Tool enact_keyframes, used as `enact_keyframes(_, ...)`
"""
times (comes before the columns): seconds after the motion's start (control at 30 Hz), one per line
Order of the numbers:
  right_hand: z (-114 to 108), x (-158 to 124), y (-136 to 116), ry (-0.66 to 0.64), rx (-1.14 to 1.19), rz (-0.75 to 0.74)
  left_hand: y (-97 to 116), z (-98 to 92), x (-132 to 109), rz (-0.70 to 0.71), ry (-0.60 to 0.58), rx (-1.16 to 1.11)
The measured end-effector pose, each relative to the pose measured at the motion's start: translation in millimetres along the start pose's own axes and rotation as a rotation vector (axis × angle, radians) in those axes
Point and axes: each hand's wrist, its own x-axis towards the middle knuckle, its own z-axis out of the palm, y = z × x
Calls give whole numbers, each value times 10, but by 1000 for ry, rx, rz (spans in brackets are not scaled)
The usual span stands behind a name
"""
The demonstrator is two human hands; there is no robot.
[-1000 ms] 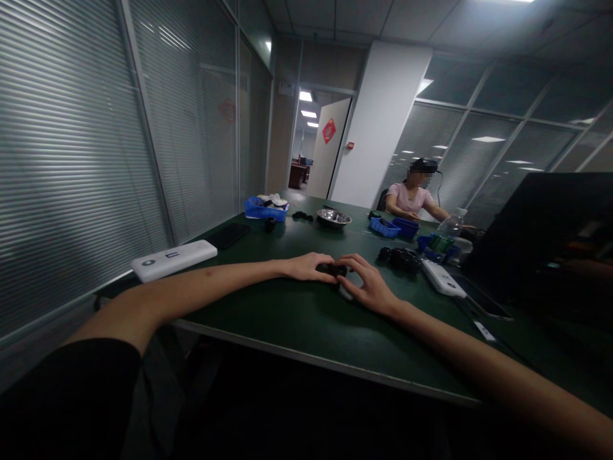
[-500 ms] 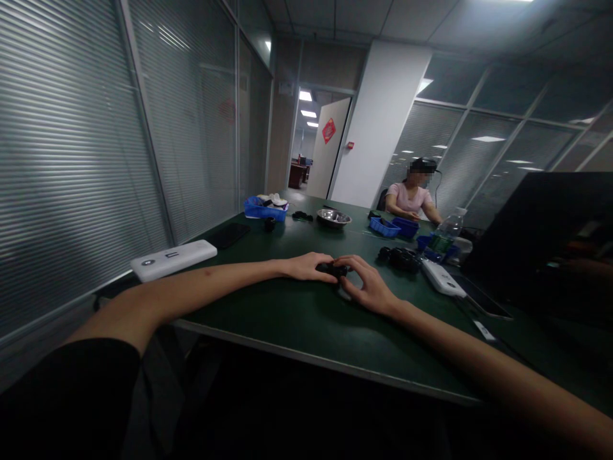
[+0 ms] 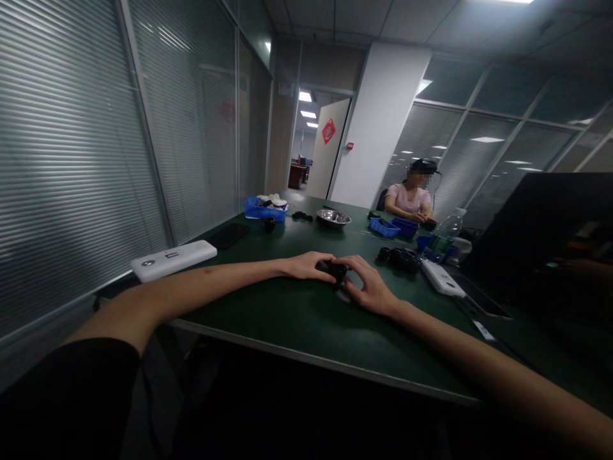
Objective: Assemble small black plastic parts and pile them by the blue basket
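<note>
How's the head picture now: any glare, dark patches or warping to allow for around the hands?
Head view: the green table is dimly lit, and the black object between the left hand and right hand shows little detail; head view: glints on the metal bowl; head view: wide-angle stretch, apparently strongest near the frame edges.

An office: glass partitions, blinds and ceiling panels show it.

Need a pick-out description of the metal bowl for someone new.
Find the green table and look to its far half. Between the blue basket on the left and the blue trays on the right sits the metal bowl: round, shiny silver, unlike its blue neighbours.
</note>
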Motion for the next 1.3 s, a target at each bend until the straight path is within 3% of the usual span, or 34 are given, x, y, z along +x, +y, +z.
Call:
enact_keyframes(1.1,24,-42,66,-7,101,-16,-57,-13,14,19,-28,-29)
enact_keyframes(1.3,-1,-20,25,18,11,22,-93,-11,15,19,-23,-26)
